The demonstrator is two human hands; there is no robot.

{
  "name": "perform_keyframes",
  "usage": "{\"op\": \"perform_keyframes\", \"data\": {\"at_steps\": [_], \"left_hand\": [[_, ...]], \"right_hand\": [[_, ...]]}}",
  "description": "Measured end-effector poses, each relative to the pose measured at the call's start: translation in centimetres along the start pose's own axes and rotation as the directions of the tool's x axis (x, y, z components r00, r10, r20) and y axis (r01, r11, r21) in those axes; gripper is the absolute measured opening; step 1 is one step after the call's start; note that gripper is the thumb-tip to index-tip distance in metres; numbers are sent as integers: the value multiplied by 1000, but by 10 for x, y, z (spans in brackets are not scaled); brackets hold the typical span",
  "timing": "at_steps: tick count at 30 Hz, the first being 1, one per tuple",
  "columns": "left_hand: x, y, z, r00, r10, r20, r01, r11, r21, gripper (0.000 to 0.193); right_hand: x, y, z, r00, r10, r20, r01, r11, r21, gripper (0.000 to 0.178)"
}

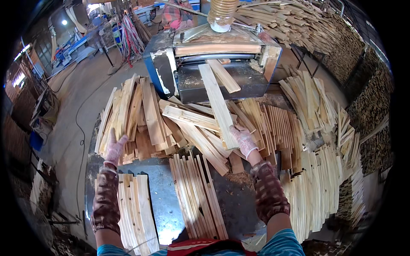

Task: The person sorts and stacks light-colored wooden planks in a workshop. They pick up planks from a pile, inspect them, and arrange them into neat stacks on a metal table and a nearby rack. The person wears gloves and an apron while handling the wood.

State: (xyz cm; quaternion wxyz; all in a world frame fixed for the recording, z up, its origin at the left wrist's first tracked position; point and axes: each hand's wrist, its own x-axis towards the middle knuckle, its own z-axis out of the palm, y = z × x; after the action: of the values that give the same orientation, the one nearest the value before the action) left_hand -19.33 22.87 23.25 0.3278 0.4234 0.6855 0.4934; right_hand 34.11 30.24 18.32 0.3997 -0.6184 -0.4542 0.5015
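Note:
My right hand [244,140], in a light knitted glove, is closed round the near end of a long pale wooden board [216,100]. The board slants away from me, its far end over the bed of a planing machine [188,83]. A shorter board [225,77] lies on that bed beside it. My left hand [114,148], gloved the same way, has its fingers apart at the near end of a heap of boards [128,106] on the left; whether it touches them I cannot tell. Loose boards [192,117] lie crosswise between my hands.
Bundles of narrow strips [198,196] and boards [136,209] rest on the dark metal table [164,187] before me. More strips [316,192] are stacked at the right. A ribbed hose [222,13] rises from the machine. A cable [79,123] crosses the floor at left.

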Motion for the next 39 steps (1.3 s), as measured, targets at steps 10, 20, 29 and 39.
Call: {"op": "perform_keyframes", "data": {"at_steps": [10,20,29,39], "left_hand": [[-99,38,145,747,10,665,236,931,-280,72],[-92,-22,130,942,-218,254,335,603,-724,37],[52,60,38,996,71,51,-2,597,-802,29],[-98,-2,221,617,-113,779,617,684,-390,81]], "right_hand": [[-123,-16,-2,969,-127,210,20,893,449,42],[-134,-9,-1,868,-88,488,217,953,-214,49],[57,-98,-25,881,-462,-104,134,454,-881,81],[-88,-27,55,977,-144,159,198,893,-403,70]]}}
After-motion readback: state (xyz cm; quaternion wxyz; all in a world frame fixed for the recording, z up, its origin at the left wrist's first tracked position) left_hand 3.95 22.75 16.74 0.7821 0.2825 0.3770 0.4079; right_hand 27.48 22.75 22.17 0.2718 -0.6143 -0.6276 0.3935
